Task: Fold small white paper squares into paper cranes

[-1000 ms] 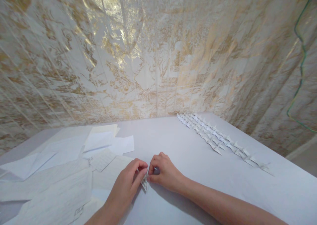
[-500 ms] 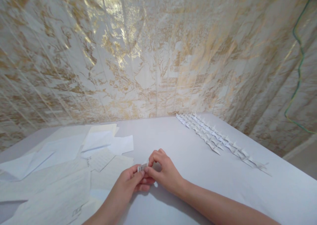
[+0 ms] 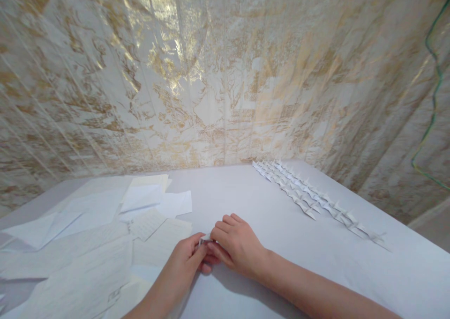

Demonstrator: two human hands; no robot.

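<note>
Between my two hands is a small folded piece of paper (image 3: 206, 238), white with some dark print, mostly covered by fingers. My left hand (image 3: 191, 255) pinches it from the left, thumb on the near side. From the right, my right hand (image 3: 237, 241) closes its thumb and fingers on the same paper, the fingers curled over its upper edge. Both hands are just above the white table (image 3: 218, 188), their shadow falling to the right. The exact shape of the fold is hidden.
Loose sheets of paper (image 3: 80, 263), some written on, overlap across the table's left side. Rows of small folded paper pieces (image 3: 298, 188) lie at the right. Behind the table hangs a gold-patterned curtain (image 3: 225, 75), with a green cord (image 3: 434, 94) at far right.
My right hand's fingers have come down over the small paper, which now shows less. The whole view has shifted slightly, so the things on the table appear a little further right.
</note>
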